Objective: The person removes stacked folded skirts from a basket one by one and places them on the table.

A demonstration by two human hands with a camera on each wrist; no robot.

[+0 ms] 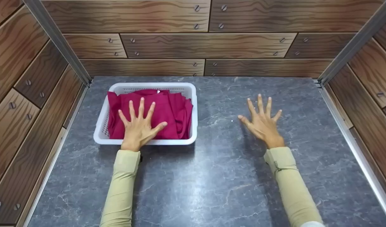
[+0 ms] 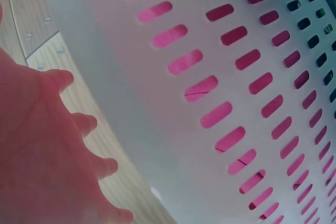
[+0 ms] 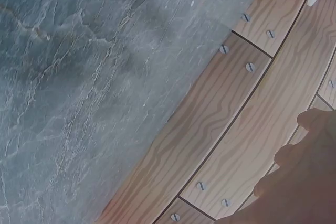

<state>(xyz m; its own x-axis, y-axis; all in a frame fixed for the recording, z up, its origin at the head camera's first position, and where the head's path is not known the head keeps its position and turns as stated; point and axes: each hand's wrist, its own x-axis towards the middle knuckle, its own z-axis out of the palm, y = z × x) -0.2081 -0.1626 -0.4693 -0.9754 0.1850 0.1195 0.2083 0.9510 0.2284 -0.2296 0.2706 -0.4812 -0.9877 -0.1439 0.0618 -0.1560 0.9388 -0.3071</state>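
Grey marbled surface (image 1: 193,189) runs from 6 o'clock, leaving room between white perforated basket (image 1: 167,142) at 9 o'clock and right hand (image 1: 263,125) at 3. Left hand (image 1: 137,127), fingers splayed, grips nothing; over crimson cloth (image 1: 169,108) inside basket, contact cannot be told. Right likewise splayed, ungripping. Far edge meets wood-patterned wall (image 1: 208,45), 12 o'clock.

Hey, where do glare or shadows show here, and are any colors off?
Head view: glare whitens the table between the sleeves, with shadows beside them; left wrist view: the left hand looks reddish; right wrist view: the right hand is dim, the wall pale.
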